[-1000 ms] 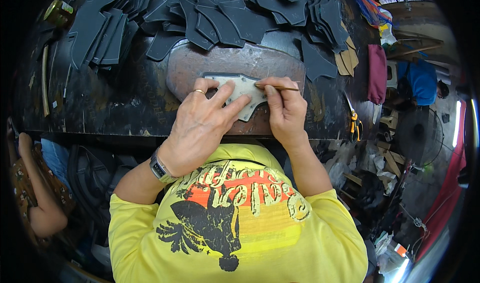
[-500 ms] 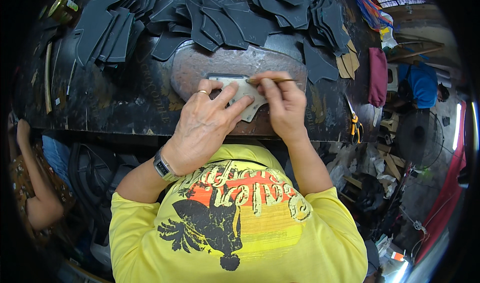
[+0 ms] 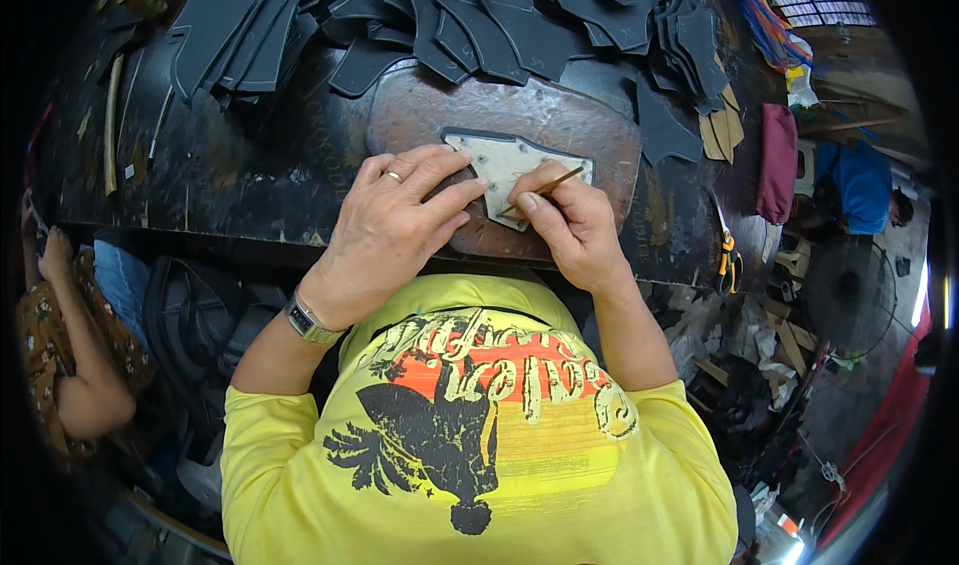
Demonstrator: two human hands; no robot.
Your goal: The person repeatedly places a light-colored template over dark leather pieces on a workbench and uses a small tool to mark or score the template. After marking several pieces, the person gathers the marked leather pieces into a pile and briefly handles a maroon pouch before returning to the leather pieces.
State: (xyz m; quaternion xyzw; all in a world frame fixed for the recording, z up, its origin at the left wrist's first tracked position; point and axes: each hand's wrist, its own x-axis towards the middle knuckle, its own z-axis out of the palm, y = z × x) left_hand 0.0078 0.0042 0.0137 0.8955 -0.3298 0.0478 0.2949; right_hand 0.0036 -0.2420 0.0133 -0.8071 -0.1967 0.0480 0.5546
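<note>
A pale, irregular template (image 3: 499, 155) with several dark marks lies over a dark cut piece (image 3: 559, 148), whose edge shows along the top. Both rest on a worn brown rounded board (image 3: 420, 115). My left hand (image 3: 405, 200) is open, fingers stretched, its fingertips at the template's left edge. My right hand (image 3: 569, 220) closes its thumb and fingers round a thin brown pen-like stick (image 3: 559, 179), held slanted. Its lower end meets the template near the bottom edge. My right fingers hide part of the template's right side.
Stacks of dark cut pieces (image 3: 479, 30) with pale outlines cover the table's far side. At the right lie scissors (image 3: 727, 255) with yellow-and-black handles, a maroon cloth bundle (image 3: 776, 165) and brown card pieces (image 3: 721, 130). Another person's arm (image 3: 90, 365) is at the left.
My left hand has drawn back from the template's top to its left edge. My right hand with the stick has moved from the upper edge down to the lower edge. More of the template shows.
</note>
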